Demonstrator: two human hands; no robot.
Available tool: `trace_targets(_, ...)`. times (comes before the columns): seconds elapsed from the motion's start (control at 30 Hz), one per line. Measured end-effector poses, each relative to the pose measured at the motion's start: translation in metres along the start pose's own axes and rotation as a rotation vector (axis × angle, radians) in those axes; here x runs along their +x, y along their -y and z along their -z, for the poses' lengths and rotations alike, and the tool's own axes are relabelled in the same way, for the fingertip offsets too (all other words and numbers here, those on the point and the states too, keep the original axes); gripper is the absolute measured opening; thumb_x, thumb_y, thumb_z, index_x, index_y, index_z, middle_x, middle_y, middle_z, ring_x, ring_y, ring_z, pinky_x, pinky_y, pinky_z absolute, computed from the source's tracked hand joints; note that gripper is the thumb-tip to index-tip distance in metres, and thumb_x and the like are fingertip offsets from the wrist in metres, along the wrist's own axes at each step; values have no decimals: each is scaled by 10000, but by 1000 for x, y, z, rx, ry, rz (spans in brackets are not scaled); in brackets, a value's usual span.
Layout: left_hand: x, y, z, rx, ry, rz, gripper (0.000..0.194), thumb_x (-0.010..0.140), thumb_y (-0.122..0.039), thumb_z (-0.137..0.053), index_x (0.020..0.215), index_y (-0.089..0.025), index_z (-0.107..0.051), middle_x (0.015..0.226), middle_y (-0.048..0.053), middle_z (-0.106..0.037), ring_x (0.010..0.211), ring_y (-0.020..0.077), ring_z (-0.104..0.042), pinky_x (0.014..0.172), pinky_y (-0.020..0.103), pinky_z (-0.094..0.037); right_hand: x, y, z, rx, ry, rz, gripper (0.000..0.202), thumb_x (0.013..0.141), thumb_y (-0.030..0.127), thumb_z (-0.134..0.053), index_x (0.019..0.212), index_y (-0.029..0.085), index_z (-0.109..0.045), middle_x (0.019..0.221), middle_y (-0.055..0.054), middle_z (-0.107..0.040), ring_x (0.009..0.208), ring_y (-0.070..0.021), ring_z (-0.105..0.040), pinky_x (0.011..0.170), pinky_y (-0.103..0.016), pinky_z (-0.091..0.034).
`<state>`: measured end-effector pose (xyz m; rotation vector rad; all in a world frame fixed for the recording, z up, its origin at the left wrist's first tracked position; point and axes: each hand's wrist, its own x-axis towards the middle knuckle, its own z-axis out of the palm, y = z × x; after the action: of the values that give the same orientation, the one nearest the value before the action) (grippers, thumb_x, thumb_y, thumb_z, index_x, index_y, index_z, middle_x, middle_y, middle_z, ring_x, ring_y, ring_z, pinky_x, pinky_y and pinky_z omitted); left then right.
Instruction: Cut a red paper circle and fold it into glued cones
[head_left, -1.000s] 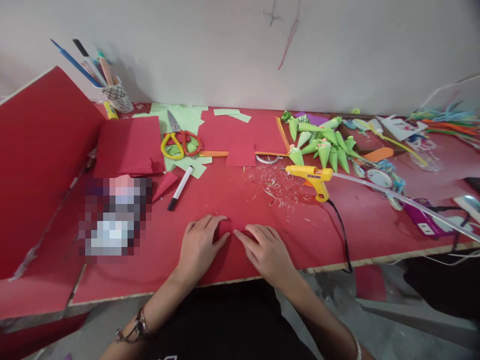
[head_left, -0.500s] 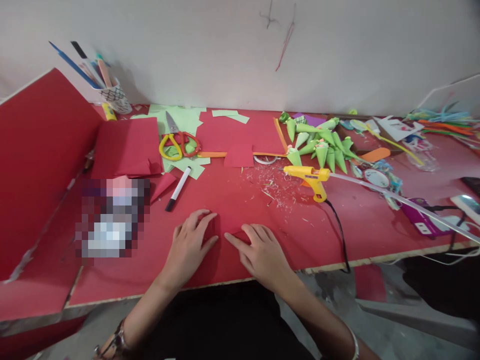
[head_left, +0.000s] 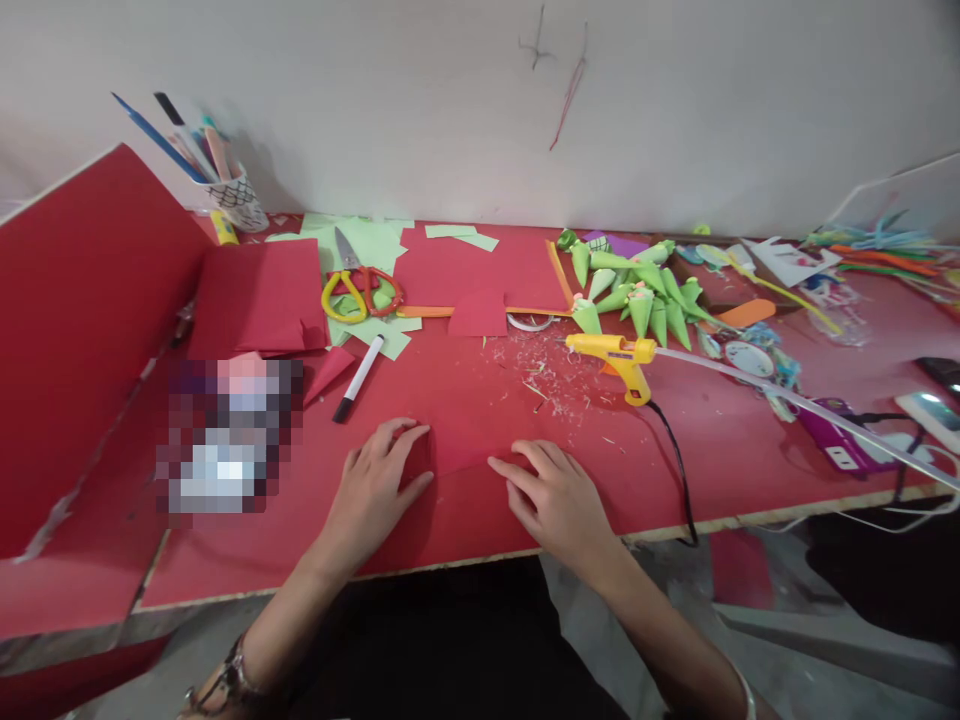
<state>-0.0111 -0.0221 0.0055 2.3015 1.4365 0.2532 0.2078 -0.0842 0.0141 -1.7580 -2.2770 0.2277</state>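
Observation:
A piece of red paper [head_left: 459, 445] lies flat on the red tabletop, hard to tell from it by colour. My left hand [head_left: 375, 490] rests at the paper's left side, thumb and fingers apart. At the paper's right lower edge, my right hand [head_left: 561, 500] lies with its fingers spread and the index fingertip touching the edge. A black-capped white marker [head_left: 359, 378] lies just beyond my left hand. Farther off to the right is a yellow glue gun [head_left: 619, 352] with a long clear glue stick in it. A smaller red paper piece [head_left: 480, 315] lies ahead of the hands.
Scissors [head_left: 361, 290] lie on green paper scraps at the back. Behind the glue gun is a heap of green paper cones [head_left: 637, 280]. A pen cup [head_left: 238, 198] stands by the wall, near a raised red board [head_left: 82, 340]. A purple power strip [head_left: 840, 440] sits at right.
My right hand has slid to the right along the paper's lower edge, widening the gap between the hands. My left hand has stayed almost in place.

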Motion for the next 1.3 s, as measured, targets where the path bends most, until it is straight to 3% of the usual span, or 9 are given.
trace_targets(0.27, 4, 8, -3, -22, -4, -47, 384, 808, -287, -499, 1184, -255, -425, 1214, 83, -449, 1127, 255, -439, 850, 417, -376, 16, -7, 7, 37, -86, -94, 272, 815, 151, -414, 976, 198, -628, 933, -68, -613, 849, -205, -552, 749, -353, -450)
trace_targets(0.43, 4, 11, -2, -16, -10, -109, 406, 812, -276, -490, 1205, -231, -402, 1196, 91, -450, 1103, 251, -452, 867, 410, -385, 50, 3, 5, 244, 27, 205, 508, 828, 157, -436, 1319, 226, -326, 1269, -44, -481, 1173, -187, -400, 965, -353, -357)
trace_targets(0.53, 1, 8, 0, -32, -42, -125, 466, 805, -261, -494, 1246, -201, -354, 1185, 108, -452, 1061, 243, -482, 850, 387, -416, 67, 9, -1, 208, 100, 299, 679, 784, 232, -548, 1370, 219, -207, 1327, -73, -419, 1220, -223, -343, 980, -397, -328)
trace_targets(0.67, -4, 2, 1, -76, -103, -64, 581, 810, -279, -485, 1324, -214, -222, 1018, 73, -541, 789, 181, -572, 685, 324, -483, 81, 9, -7, 105, 144, 273, 615, 761, 293, -602, 1307, 190, -338, 1157, -104, -546, 1070, -247, -477, 882, -416, -373)
trace_targets(0.77, -6, -1, 4, -93, -111, -68, 546, 821, -293, -470, 1315, -222, -247, 1020, 72, -554, 793, 184, -584, 661, 311, -490, 86, 3, -7, 144, 178, 229, 427, 816, 234, -537, 1226, 187, -431, 1120, -97, -583, 1028, -229, -526, 858, -408, -370)
trace_targets(0.93, -3, -5, 6, -53, -58, -214, 376, 865, -273, -398, 1235, -207, -405, 1187, 92, -504, 1044, 204, -517, 855, 328, -437, 83, -7, -5, 381, 38, 53, 313, 835, 120, -444, 1118, 237, -510, 1067, -30, -636, 975, -172, -587, 880, -360, -378)
trace_targets(1.1, 1, -12, -1, 41, 74, -330, 411, 887, -266, -360, 1296, -220, -373, 1312, 56, -462, 1195, 202, -406, 956, 356, -347, 64, -11, -10, 542, -152, -98, 260, 817, 96, -389, 951, 200, -586, 949, -33, -659, 907, -154, -605, 820, -299, -439)
trace_targets(1.17, 3, -12, -4, 100, 116, -364, 415, 887, -246, -355, 1301, -227, -374, 1344, 41, -433, 1237, 213, -358, 955, 373, -334, 53, -12, -9, 548, -119, -102, 269, 806, 89, -388, 949, 201, -587, 945, -38, -652, 908, -163, -597, 831, -322, -437)
trace_targets(1.3, 8, -10, -5, 129, 131, -406, 406, 896, -232, -337, 1300, -227, -379, 1355, 24, -421, 1244, 204, -349, 947, 366, -329, 36, -18, 3, 523, 89, 7, 436, 742, 14, -394, 1094, 233, -528, 1058, -38, -587, 1020, -161, -526, 910, -347, -390)
